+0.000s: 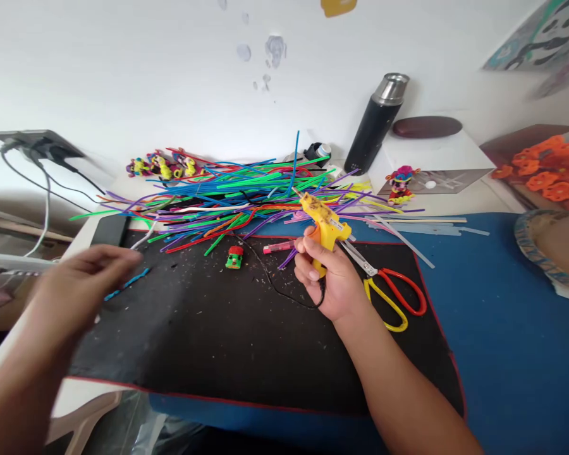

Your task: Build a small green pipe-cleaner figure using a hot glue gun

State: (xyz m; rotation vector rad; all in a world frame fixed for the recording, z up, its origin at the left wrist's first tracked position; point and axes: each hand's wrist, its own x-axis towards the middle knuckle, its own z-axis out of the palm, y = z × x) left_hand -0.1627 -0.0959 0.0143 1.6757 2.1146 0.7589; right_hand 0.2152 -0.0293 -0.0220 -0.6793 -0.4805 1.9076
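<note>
The right hand [334, 278] closes around the glue gun [325, 224] near the mat's [218, 341] far edge. The blurred left hand [83, 284] is above a blue stick [128, 284] at the left edge; I cannot tell its grip.

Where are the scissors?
In the head view, the scissors lie on the black mat, just right of the right hand holding the glue gun.

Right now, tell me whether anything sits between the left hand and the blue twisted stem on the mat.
Nothing visible does: the left hand is right beside the blue twisted stem, with only bare black mat there.
</note>
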